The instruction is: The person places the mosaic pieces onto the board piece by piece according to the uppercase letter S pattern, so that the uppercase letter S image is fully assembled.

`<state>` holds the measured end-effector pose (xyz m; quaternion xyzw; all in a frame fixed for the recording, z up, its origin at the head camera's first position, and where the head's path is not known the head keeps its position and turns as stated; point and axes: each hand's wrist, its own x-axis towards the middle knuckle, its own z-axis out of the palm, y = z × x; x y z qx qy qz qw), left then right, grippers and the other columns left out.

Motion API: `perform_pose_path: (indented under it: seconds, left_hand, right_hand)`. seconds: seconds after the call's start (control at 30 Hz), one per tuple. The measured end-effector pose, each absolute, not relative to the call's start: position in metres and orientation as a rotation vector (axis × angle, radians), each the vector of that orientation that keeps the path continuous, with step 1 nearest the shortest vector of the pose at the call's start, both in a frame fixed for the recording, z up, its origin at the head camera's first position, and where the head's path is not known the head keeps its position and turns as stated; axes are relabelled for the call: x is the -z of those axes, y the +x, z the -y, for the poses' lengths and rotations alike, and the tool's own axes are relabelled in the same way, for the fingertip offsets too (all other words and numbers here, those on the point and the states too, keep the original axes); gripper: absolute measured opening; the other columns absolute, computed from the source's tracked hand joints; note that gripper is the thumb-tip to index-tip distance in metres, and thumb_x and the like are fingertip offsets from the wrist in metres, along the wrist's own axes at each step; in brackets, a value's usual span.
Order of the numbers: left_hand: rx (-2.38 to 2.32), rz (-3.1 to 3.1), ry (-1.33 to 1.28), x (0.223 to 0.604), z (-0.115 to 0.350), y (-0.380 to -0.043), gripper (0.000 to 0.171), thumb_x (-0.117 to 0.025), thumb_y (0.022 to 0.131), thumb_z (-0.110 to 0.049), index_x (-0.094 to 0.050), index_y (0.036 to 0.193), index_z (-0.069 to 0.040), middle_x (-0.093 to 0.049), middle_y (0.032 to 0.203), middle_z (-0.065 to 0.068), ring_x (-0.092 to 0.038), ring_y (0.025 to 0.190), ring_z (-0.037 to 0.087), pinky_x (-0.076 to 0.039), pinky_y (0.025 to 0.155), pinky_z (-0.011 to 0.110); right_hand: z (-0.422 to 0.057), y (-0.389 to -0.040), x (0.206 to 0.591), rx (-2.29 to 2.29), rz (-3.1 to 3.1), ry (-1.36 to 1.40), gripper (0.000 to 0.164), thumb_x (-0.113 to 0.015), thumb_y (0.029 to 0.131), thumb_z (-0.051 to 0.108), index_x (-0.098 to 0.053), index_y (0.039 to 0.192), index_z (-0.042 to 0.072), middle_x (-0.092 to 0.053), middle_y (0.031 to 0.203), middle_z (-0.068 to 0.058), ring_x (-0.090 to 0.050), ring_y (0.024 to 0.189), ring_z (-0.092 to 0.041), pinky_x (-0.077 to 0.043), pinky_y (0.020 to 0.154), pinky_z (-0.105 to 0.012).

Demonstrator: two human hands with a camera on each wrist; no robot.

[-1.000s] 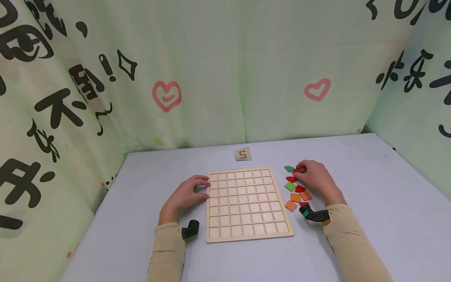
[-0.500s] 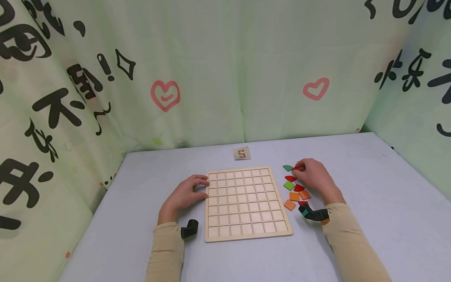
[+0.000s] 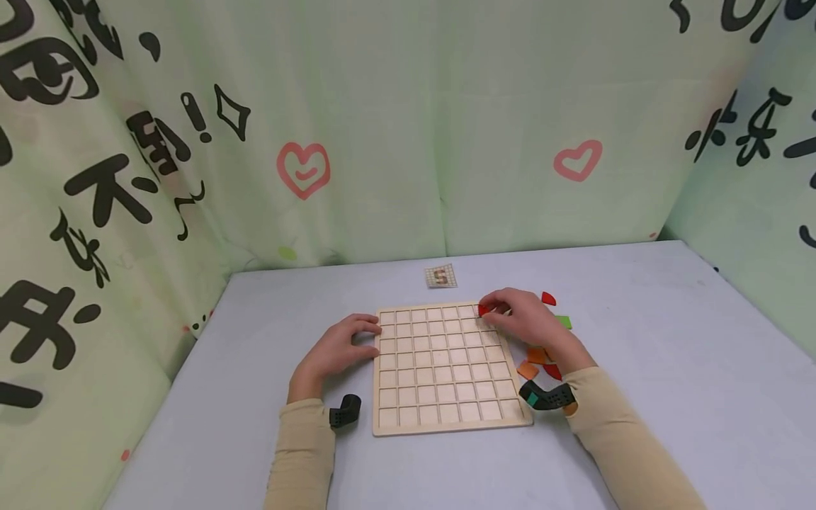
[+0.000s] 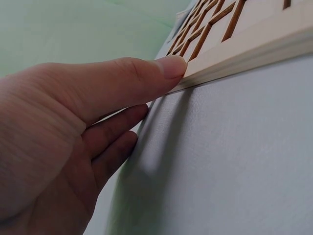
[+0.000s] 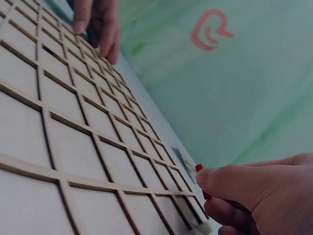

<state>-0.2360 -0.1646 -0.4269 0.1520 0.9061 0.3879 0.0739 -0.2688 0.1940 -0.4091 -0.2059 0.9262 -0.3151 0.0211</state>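
A wooden grid board (image 3: 451,430) lies flat on the table, its square cells bare. My right hand (image 3: 532,322) pinches a small red piece (image 3: 482,309) between thumb and fingers over the board's far right corner. Whether the piece touches a cell is unclear; in the right wrist view the red piece (image 5: 199,168) stands on edge at the fingertips. On the opposite side, my left hand (image 3: 334,350) rests with fingertips at the board's left edge. The left wrist view shows the thumb (image 4: 173,67) against the wooden rim (image 4: 254,49).
Right of the board lie a red piece (image 3: 548,299), a light green piece (image 3: 564,322), orange squares (image 3: 528,370) and another red piece (image 3: 553,371); my right hand and wrist hide others. A small gridded picture card (image 3: 441,276) lies beyond the board. Curtains (image 3: 382,212) enclose the table.
My right hand has moved left from the loose pieces to the board's far right corner, carrying a red piece. A red piece behind the hand now shows. The left hand stays put.
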Motion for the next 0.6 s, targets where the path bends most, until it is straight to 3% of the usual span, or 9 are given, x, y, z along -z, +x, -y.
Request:
perform_pose_path:
  seconds: [0.17,0.6]
  left_hand:
    - [-1.153,-2.723,0.464,0.426,0.165,-0.237,0.038,-0.076,0.087,-0.011,-0.068,0.124,-0.004,-0.055,0.145,0.009,-0.044,0.142,0.032,-0.035,0.119,0.047]
    - [-1.158,-2.727,0.453,0.427,0.164,-0.236,0.037,-0.076,0.087,-0.011,-0.069,0.123,-0.004,-0.055,0.145,0.008,-0.044,0.142,0.031,-0.035,0.119,0.047]
  right_hand:
    - [-0.172,-0.270,0.406,0.877,-2.803,-0.821,0.024,-0.068,0.095,0.013,-0.070,0.116,0.002,-0.070,0.103,-0.006,-0.063,0.091,-0.017,-0.055,0.083,-0.034]
    - [-0.137,-0.275,0.400,0.653,-2.812,-0.912,0.023,-0.072,0.092,0.014,-0.071,0.112,0.003,-0.068,0.098,-0.006,-0.057,0.087,-0.018,-0.053,0.080,-0.032]
